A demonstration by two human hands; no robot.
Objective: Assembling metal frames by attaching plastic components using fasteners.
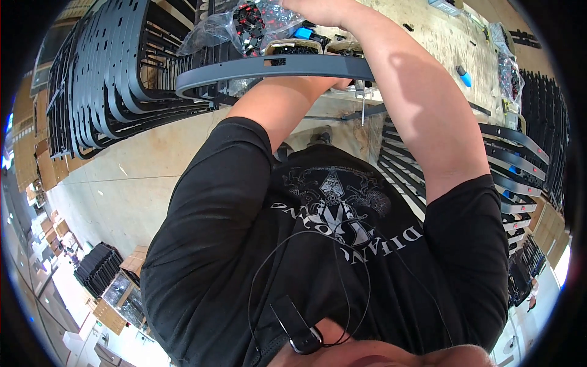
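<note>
A curved black metal bar (pixel 244 68) with a slot in it crosses in front of me above the bench. My left forearm passes beneath it, and my left hand (pixel 340 83) shows only in part behind the bar. Its fingers are mostly hidden, so its grip does not show. My right hand (pixel 315 11) reaches over to the clear plastic bag (pixel 211 33) of small black and red parts (pixel 249 27), at the top edge. Its fingers are cut off or hidden there. Close to the left hand, a thin metal rod (pixel 363 111) points down.
Open boxes of small black parts (pixel 293 47) and a blue-and-black tool (pixel 304 33) lie near the bag. Another blue-capped object (pixel 465 77) rests on the worn bench top (pixel 428 30). Stacked black metal frames (pixel 101 73) stand at left, more curved bars (pixel 520 165) at right.
</note>
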